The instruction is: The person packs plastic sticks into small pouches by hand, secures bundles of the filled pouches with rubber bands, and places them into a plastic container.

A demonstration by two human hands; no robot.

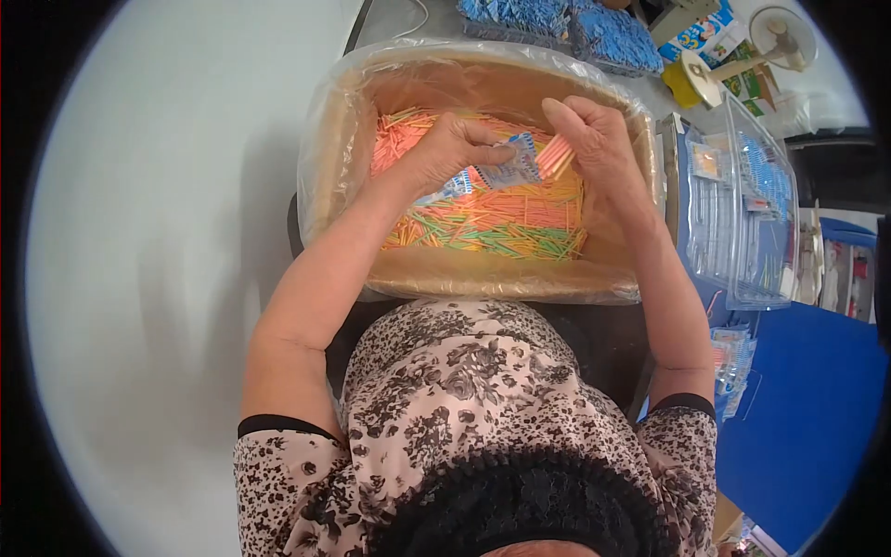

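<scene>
- The right hand (591, 135) partly hid its clutched stick bundle (556, 158); their number was unclear.
- The left hand (464, 153) pinched one printed packet (510, 167) over one plastic-lined box (501, 275); another packet (453, 189) showed, partly covered.

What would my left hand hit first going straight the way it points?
Probably the sticks in your right hand, just past the packet your left hand holds, though depth is unclear from one view.

The left arm (348, 232) extends forward and inward; the right arm (664, 265) likewise. The left hand (457, 150) is set in a pinch, directed rightward; the right hand (599, 137) is curled closed.
</scene>
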